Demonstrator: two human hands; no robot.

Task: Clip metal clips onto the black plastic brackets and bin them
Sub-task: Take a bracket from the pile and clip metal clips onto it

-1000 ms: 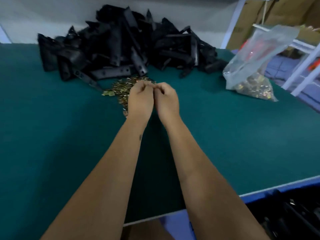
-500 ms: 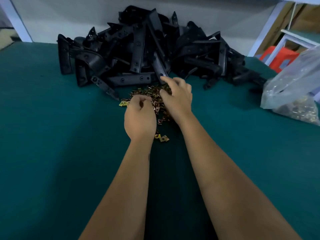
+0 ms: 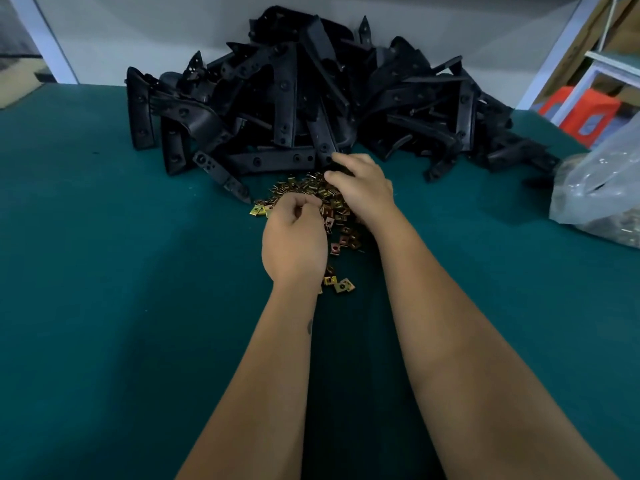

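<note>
Since half a second ago, right hand (image 3: pixel 363 195) has spread loosely over the clips (image 3: pixel 304 188); left hand (image 3: pixel 294 244) stays curled, contents hidden. Brackets (image 3: pixel 311 98) heaped at the green table's (image 3: pixel 104 271) far edge; plastic bag (image 3: pixel 599 192) at right edge.

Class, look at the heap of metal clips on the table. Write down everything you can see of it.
The metal clips are small, flat, square pieces, shiny gold to brownish, some with a hole. They lie loose in a low scattered heap on the green table, just before the black brackets. The left hand and right hand are over the heap; a few strays lie nearer.
</note>
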